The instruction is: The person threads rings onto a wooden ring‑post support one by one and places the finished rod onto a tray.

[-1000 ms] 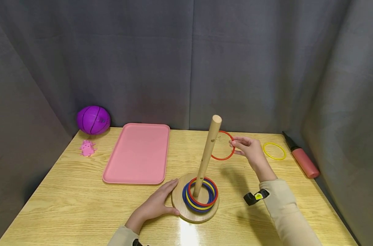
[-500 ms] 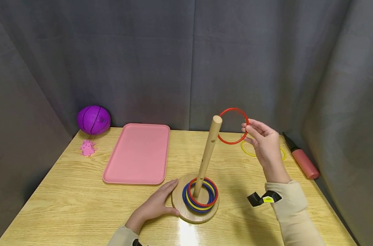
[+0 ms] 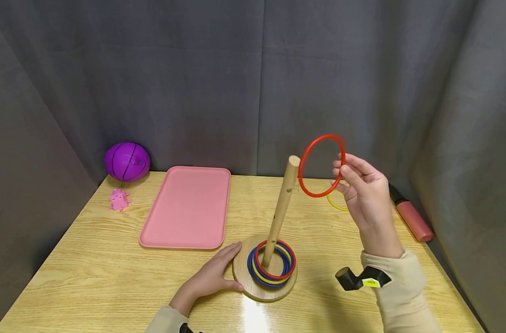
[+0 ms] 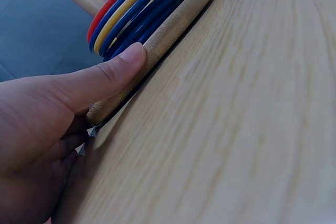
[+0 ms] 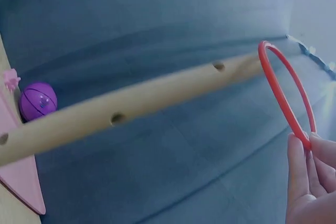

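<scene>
My right hand (image 3: 371, 199) pinches a red ring (image 3: 315, 195) between thumb and fingers. The ring stands nearly upright in the air, just right of the top of a wooden pole (image 3: 279, 208); contact between them cannot be told. In the right wrist view the red ring (image 5: 278, 90) overlaps the pole's tip. My left hand (image 3: 211, 277) grips the left edge of the pole's round wooden base (image 3: 263, 296). In the left wrist view its thumb (image 4: 118, 64) presses on the base's rim, with the other fingers partly hidden. Red, yellow and blue rings (image 3: 294, 264) lie stacked around the pole's foot.
A yellow ring (image 3: 336, 207) lies behind my right hand, partly covered. At the right edge is a pink and black hand pump (image 3: 415, 222). A pink tray (image 3: 186, 208), a small pink toy (image 3: 119, 200) and a purple ball (image 3: 128, 162) occupy the left side.
My right hand has lifted the red ring and moved to the right and nearer, turning the ring more edge-on. The left hand and the stand have stayed in place.
</scene>
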Motion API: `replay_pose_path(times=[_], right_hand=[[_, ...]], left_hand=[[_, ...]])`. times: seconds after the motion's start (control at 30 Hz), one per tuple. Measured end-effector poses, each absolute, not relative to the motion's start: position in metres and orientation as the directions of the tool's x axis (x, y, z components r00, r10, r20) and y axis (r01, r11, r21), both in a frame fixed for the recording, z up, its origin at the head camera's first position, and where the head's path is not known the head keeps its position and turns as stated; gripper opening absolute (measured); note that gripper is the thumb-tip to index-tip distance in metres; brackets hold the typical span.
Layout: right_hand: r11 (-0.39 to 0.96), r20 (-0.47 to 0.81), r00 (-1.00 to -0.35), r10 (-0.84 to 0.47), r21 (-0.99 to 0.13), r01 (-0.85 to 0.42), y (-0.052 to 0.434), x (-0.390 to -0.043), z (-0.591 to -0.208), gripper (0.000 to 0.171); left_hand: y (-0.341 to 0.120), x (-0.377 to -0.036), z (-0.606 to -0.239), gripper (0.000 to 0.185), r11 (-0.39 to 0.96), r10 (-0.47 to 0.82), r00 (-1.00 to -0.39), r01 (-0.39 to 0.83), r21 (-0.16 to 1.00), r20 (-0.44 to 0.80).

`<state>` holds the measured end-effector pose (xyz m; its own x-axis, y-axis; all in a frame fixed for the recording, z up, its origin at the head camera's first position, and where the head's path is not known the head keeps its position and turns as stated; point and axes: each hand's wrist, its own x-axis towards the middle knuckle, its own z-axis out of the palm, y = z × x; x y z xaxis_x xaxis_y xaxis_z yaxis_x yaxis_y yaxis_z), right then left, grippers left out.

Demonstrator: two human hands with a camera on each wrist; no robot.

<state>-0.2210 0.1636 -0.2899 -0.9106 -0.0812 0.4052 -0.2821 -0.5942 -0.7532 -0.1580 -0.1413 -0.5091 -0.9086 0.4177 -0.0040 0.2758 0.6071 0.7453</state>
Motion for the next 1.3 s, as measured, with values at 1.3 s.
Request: replay_pose_path(times=[1.3], right_hand=[[-0.034,-0.08,-0.96,-0.269,-0.995,0.093,0.152,-0.213,-0.401,0.016]], left_hand=[[-0.142,-0.158,-0.51,0.108,0.609,0.418,-0.908,0.305,0.733,0.031]])
